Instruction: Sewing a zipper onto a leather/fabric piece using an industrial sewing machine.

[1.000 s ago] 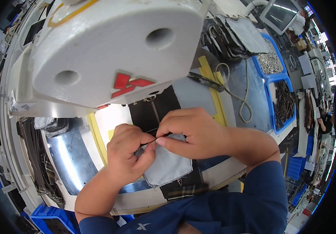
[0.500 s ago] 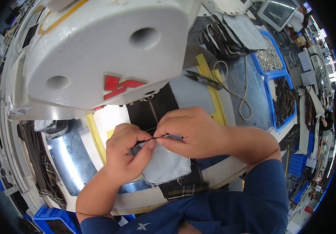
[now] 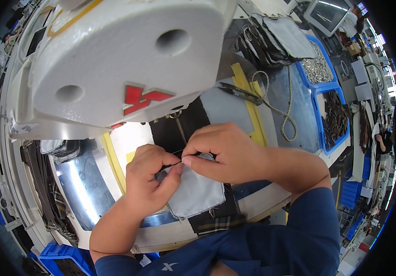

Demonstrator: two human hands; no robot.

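Observation:
My left hand [image 3: 151, 174] and my right hand [image 3: 225, 152] meet just below the white sewing machine head [image 3: 115, 50]. Both are closed, thumbs against fingers, pinching the upper edge of a light grey fabric piece [image 3: 197, 195]. Under and beyond that edge lies a dark brown fabric panel [image 3: 196, 120], with a metal zipper [image 3: 180, 129] running away from me toward the machine. The grey piece rests flat over the dark cloth, whose plaid end [image 3: 216, 224] hangs at the table's front edge. My fingers hide the exact spot they grip.
Yellow strips [image 3: 255, 115] flank the work area. At the right lie thread snips [image 3: 239, 93], a cord [image 3: 291, 115], and blue trays of metal rings [image 3: 317, 69] and dark strips [image 3: 333, 120]. Stacked grey-and-dark pieces [image 3: 276, 39] stand behind. Dark straps [image 3: 46, 193] hang at the left.
My right hand has shifted slightly up and left, its thumb now nearer the left fingertips. The left hand and the fabric have barely moved.

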